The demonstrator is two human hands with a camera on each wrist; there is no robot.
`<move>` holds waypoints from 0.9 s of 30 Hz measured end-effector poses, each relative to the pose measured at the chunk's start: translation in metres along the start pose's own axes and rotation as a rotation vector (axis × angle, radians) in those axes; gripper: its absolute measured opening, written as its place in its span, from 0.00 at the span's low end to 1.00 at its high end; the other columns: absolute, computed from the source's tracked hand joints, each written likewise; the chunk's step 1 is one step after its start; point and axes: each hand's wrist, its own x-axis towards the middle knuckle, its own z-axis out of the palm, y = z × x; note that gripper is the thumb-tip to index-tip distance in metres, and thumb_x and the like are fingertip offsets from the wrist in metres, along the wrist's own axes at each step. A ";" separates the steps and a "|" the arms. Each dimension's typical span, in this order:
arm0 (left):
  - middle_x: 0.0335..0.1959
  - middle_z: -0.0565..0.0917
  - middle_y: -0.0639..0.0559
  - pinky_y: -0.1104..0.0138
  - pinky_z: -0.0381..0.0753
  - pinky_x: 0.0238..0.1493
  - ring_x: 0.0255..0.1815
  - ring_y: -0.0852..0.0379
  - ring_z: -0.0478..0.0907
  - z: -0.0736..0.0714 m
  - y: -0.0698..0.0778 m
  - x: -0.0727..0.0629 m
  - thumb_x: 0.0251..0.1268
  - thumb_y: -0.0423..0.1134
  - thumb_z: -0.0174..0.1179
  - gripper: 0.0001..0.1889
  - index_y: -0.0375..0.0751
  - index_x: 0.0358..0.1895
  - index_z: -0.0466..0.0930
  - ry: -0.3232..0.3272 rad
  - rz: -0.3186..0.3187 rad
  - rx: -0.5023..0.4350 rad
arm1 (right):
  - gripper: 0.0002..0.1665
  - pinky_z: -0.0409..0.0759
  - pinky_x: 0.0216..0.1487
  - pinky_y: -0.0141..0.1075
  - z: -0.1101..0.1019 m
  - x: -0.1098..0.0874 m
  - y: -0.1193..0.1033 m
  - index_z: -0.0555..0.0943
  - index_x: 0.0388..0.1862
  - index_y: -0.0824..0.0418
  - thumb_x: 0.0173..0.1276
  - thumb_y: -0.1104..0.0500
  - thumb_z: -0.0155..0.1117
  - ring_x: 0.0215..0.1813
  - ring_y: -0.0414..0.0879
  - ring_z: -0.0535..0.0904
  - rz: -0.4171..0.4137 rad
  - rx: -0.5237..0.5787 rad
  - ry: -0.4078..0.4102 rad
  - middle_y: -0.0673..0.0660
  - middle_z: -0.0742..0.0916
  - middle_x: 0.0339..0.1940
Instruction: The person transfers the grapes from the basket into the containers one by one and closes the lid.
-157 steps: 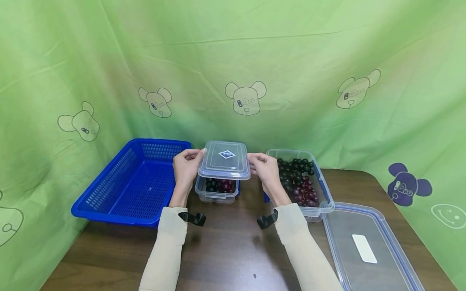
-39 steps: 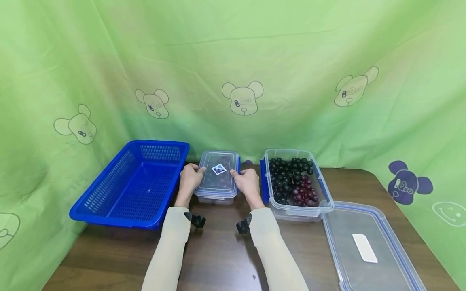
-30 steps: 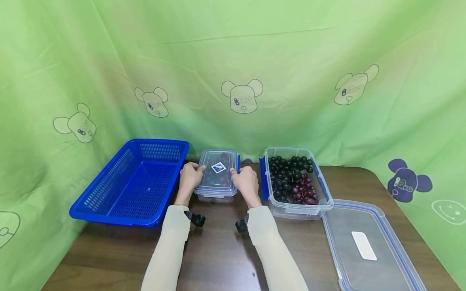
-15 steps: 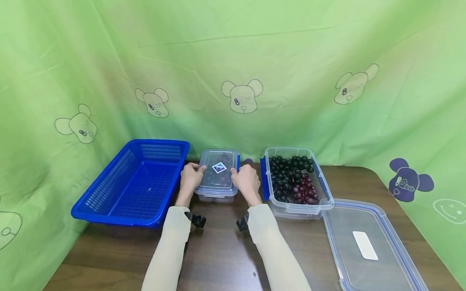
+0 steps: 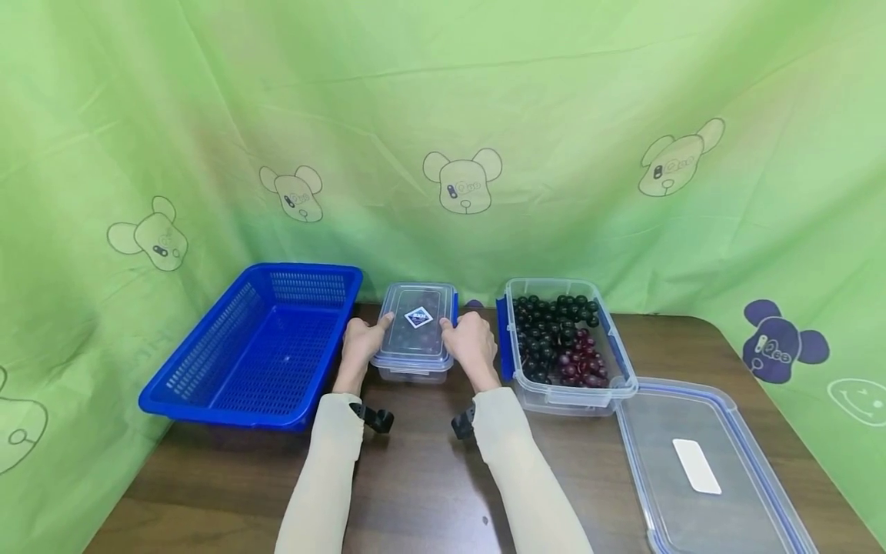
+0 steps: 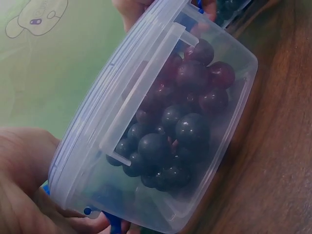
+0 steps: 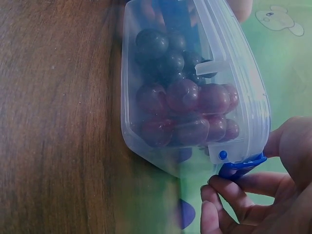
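A small clear food container (image 5: 418,342) stands on the wooden table with its lid on and a diamond label on top. Black and red grapes (image 6: 190,127) show through its wall in the left wrist view. My left hand (image 5: 360,342) grips its left side, thumb on the lid's edge and fingers at a blue latch (image 6: 114,223) below. On the opposite side, my right hand (image 5: 472,342) has its thumb on the lid. Its fingers press the other blue latch (image 7: 240,166), which lies slanted near the container wall.
A blue plastic basket (image 5: 194,412) is at the left. To the right stands a larger clear container (image 5: 564,400), lidless, with bunches of black and red grapes inside. Its large lid (image 5: 692,431) lies at the table's right edge. A green curtain (image 5: 443,77) hangs behind.
Several seconds ago both hands held the lid raised over the small container. Since then it was lowered onto it and the hands moved to its sides. Over the last second they barely shift.
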 end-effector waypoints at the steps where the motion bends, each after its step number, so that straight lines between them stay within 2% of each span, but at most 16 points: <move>1: 0.68 0.77 0.29 0.44 0.73 0.75 0.69 0.35 0.75 0.000 0.000 0.000 0.75 0.56 0.63 0.38 0.22 0.69 0.70 0.002 0.001 0.006 | 0.25 0.80 0.35 0.50 0.000 0.000 0.000 0.80 0.23 0.56 0.76 0.42 0.63 0.35 0.57 0.85 -0.001 0.000 0.002 0.58 0.88 0.31; 5: 0.63 0.82 0.31 0.45 0.76 0.71 0.64 0.37 0.79 0.002 0.001 0.000 0.74 0.55 0.64 0.34 0.24 0.63 0.78 0.039 0.022 -0.002 | 0.23 0.82 0.39 0.53 -0.001 0.000 0.000 0.86 0.32 0.58 0.76 0.42 0.63 0.39 0.58 0.87 0.001 0.003 -0.006 0.60 0.90 0.37; 10: 0.59 0.86 0.32 0.46 0.77 0.69 0.63 0.36 0.80 0.006 0.003 -0.003 0.73 0.50 0.66 0.26 0.27 0.58 0.83 0.120 0.111 -0.004 | 0.22 0.84 0.43 0.55 -0.001 0.001 0.000 0.88 0.42 0.59 0.76 0.41 0.63 0.44 0.60 0.88 0.008 0.011 -0.017 0.61 0.91 0.43; 15: 0.57 0.86 0.34 0.46 0.77 0.68 0.62 0.35 0.80 0.010 0.004 -0.004 0.73 0.49 0.66 0.23 0.30 0.56 0.82 0.186 0.160 0.040 | 0.22 0.83 0.41 0.54 -0.001 0.001 0.000 0.87 0.36 0.58 0.76 0.42 0.63 0.41 0.59 0.88 0.002 0.001 -0.013 0.60 0.91 0.40; 19: 0.55 0.86 0.34 0.46 0.77 0.67 0.60 0.35 0.81 0.010 0.005 -0.005 0.72 0.49 0.67 0.21 0.31 0.52 0.83 0.205 0.166 0.057 | 0.24 0.84 0.43 0.57 0.001 0.000 -0.001 0.85 0.31 0.58 0.77 0.41 0.61 0.42 0.61 0.88 -0.011 -0.033 -0.005 0.61 0.90 0.40; 27: 0.53 0.82 0.35 0.43 0.78 0.65 0.59 0.32 0.81 0.017 0.009 -0.007 0.75 0.44 0.63 0.16 0.30 0.49 0.83 0.254 0.227 0.137 | 0.25 0.85 0.49 0.60 0.003 -0.002 -0.006 0.85 0.31 0.60 0.80 0.43 0.58 0.48 0.64 0.88 -0.046 -0.093 0.022 0.63 0.89 0.45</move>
